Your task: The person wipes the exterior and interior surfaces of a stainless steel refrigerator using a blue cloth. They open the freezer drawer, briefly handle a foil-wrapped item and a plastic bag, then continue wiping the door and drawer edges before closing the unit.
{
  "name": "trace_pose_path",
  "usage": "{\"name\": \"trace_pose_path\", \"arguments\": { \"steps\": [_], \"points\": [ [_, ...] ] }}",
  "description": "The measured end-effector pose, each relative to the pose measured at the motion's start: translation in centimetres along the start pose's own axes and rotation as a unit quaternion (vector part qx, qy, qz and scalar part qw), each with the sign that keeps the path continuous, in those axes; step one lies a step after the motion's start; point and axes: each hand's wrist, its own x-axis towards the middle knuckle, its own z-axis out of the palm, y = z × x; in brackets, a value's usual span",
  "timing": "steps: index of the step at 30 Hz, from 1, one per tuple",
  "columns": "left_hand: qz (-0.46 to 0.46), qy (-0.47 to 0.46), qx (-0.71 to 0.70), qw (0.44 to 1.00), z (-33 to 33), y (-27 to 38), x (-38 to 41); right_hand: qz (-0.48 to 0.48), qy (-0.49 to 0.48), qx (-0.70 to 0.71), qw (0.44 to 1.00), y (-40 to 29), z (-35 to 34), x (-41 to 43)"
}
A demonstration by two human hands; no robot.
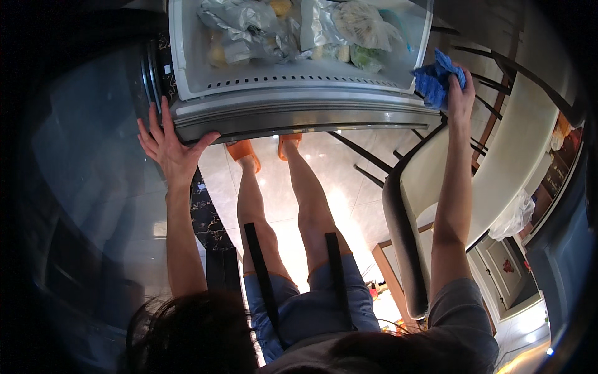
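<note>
In front of me a freezer drawer (pixel 299 83) is pulled out. Inside it lie silver plastic bags (pixel 252 28), a knotted clear bag (pixel 364 23) and a bag with something green (pixel 366 57). My left hand (pixel 175 147) rests with fingers spread at the left end of the grey drawer front (pixel 299 117), its thumb along the lower edge. A crumpled blue cloth (pixel 433 86) is in my right hand (pixel 460 96), beside the drawer's right front corner. Whether the cloth touches the drawer wall I cannot tell.
A dark-edged upholstered chair (pixel 404 219) stands to the right, near a pale curved tabletop (pixel 509 154). A clear plastic bag (pixel 514 216) lies at the table's side. On the left is a dark glossy panel (pixel 93 154). My feet wear orange slippers (pixel 243 150) on the tiled floor (pixel 271 198).
</note>
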Motion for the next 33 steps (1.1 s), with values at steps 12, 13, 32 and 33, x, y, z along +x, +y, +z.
{"name": "trace_pose_path", "arguments": {
  "steps": [12,13,32,33],
  "points": [
    [0.052,0.048,0.01,0.997,0.8,-0.4,0.0,0.055,0.185,0.042,0.98,0.7,2.7,-13.1],
    [0.058,0.051,0.012,0.997,0.9,-0.6,0.0,0.054,0.148,0.007,0.987,0.9,2.6,-13.7],
    [0.073,0.022,0.038,0.996,0.2,0.4,0.1,-0.018,-0.013,0.004,1.0,-0.4,11.0,-23.6],
    [0.072,0.015,0.035,0.997,0.0,0.5,0.2,-0.007,0.034,-0.034,0.999,-0.7,9.2,-22.5]
  ]
}}
